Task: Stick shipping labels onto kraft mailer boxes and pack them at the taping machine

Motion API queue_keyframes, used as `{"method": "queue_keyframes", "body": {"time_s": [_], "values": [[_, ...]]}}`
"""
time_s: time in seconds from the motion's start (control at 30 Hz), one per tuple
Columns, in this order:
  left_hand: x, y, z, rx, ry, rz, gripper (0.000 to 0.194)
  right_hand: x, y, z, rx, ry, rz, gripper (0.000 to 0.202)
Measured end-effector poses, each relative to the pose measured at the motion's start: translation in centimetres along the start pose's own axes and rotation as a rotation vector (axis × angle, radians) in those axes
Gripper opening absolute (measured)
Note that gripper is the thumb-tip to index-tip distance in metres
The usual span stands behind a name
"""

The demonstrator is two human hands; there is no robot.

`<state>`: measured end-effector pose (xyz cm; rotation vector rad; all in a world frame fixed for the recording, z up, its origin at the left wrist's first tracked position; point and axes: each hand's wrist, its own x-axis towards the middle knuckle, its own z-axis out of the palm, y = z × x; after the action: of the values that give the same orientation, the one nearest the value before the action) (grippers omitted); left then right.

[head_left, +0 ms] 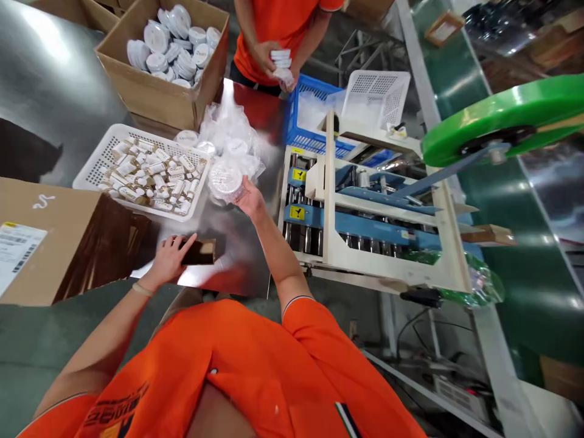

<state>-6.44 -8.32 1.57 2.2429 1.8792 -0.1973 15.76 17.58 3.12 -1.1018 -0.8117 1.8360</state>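
My left hand [170, 260] grips the end of a small open cardboard box [207, 250], which lies on the metal table near its front edge. Between the fingers and thumb of my right hand [250, 198] is a round white tin in a clear plastic bag [225, 178]. That tin is at the near edge of a pile of clear plastic bags [230, 131] with more round white pieces in it. Left of the pile, a white plastic basket [89, 164] holds many small bottles with white caps [157, 173].
A large carton [155, 100] of round white tins stands at the back, another carton [41, 237] at the left. Across the table, a co-worker's hands [276, 61] hold white pieces. A blue crate [292, 125] and a roller taping machine [328, 213] with green tape [511, 115] are at right.
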Motion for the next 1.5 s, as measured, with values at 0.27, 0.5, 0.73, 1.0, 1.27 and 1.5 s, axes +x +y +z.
{"method": "queue_keyframes", "body": {"time_s": [0.27,0.5,0.73,1.0,1.27,1.5], "values": [[0.7,0.8,0.7,0.049,0.009,0.024,0.102,-5.7,-1.9,0.7,0.052,-0.106,-0.087,0.045],[1.9,2.6,1.3,0.002,0.046,0.128,0.106,-9.4,2.4,-3.7,-0.221,0.020,-0.171,0.044],[2.0,2.8,1.9,-0.052,0.100,0.120,0.098,-10.2,9.0,-10.1,-0.687,0.283,-0.189,0.027],[1.8,3.3,1.7,-0.066,0.086,0.104,0.097,-11.2,10.8,-9.9,-1.138,0.195,-0.336,0.021],[1.6,3.7,1.3,-0.082,0.070,0.104,0.095,-5.6,5.7,-5.6,-1.104,0.231,-0.355,0.022],[1.7,3.3,1.8,-0.142,0.078,0.133,0.094,7.5,4.7,-3.0,-1.031,0.376,-0.122,0.012]]}}
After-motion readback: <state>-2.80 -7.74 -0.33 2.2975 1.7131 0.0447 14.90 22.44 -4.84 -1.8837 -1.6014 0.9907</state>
